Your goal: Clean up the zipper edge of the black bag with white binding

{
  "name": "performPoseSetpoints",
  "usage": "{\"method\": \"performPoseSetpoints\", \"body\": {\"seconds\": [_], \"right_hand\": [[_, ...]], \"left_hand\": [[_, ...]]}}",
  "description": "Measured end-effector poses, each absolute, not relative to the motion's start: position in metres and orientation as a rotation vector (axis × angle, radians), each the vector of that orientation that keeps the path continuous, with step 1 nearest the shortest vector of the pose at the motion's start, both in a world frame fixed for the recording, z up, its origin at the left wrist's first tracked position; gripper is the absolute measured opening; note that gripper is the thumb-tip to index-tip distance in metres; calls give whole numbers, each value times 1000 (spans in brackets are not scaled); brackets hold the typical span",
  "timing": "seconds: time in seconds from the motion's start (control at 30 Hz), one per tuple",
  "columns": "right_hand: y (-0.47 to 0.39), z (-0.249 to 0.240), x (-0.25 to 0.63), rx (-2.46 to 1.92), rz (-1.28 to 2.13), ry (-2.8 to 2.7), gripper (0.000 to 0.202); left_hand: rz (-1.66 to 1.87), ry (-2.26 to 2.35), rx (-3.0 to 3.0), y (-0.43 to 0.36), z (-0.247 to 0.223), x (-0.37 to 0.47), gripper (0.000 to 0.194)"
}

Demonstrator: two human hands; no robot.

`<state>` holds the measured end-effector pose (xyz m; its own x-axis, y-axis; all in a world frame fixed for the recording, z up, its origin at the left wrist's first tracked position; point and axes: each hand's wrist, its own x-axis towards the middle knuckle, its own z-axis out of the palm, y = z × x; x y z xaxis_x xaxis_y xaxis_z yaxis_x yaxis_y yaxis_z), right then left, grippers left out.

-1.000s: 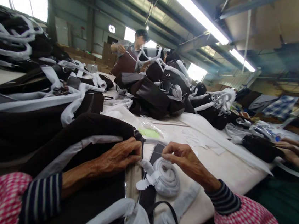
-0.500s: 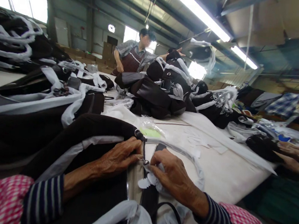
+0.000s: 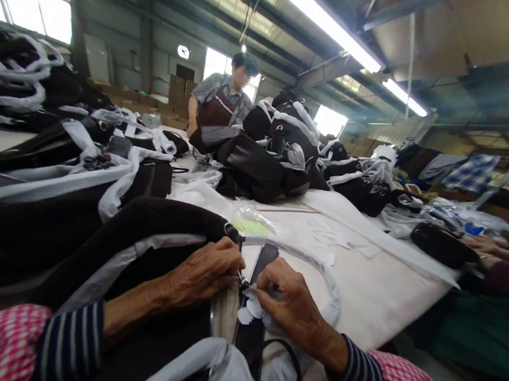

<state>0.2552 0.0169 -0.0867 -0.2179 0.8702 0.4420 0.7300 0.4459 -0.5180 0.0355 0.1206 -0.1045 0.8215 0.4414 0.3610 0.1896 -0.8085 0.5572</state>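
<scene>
Wrap (image 3: 252, 302) of white paper, stretched out from the zipper a second earlier, sat bunched against my left grip (image 3: 202, 276); right grip (image 3: 290, 306) pinched it there, left clenched on bag (image 3: 163, 229) edge.

Big workshop hall with a metal roof (image 3: 262, 28) and long fluorescent tube lights (image 3: 330, 26) overhead. Bright windows (image 3: 26, 6) up on the left wall, cardboard boxes (image 3: 178, 88) stacked at the back, long white surface (image 3: 376, 288) running through.
</scene>
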Motion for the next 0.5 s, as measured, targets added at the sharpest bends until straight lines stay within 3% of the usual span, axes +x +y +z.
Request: {"method": "performPoseSetpoints", "body": {"seconds": [0.27, 0.5], "right_hand": [[23, -94, 253, -1211, 239, -1977, 26], [20, -85, 255, -1351, 325, -2010, 19]], "left_hand": [[534, 499, 2530, 121, -105, 36, 7], [519, 515, 2496, 117, -99, 35, 8]]}}
